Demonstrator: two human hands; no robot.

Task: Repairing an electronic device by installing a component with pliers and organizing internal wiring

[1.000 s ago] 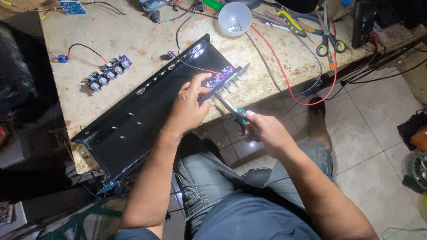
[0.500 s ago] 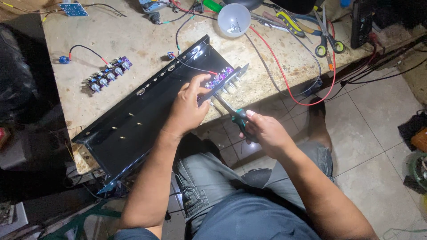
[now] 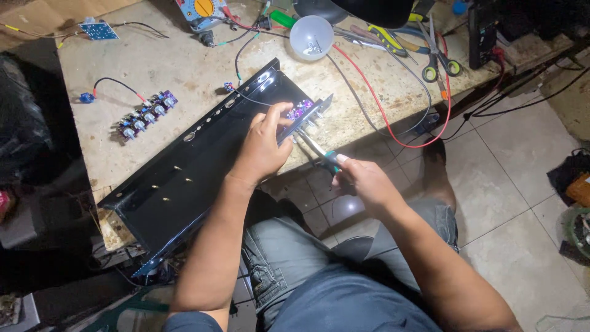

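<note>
Black metal chassis (image 3: 184, 178) lies slanted across the centre-left of the frame, its lower end overhanging the workbench edge (image 3: 344, 144); nothing has shifted since the earlier views. The left hand (image 3: 264, 147) keeps pressing the purple potentiometer board (image 3: 301, 109) against the panel's end, while the right hand (image 3: 362, 181) stays clenched on a green-handled tool (image 3: 319, 154), probably a screwdriver. Open room lies only lower right, over the tiled floor (image 3: 510, 184).

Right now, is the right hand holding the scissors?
No, the right hand grips a green-handled tool at the black chassis; the scissors lie on the bench.
</note>
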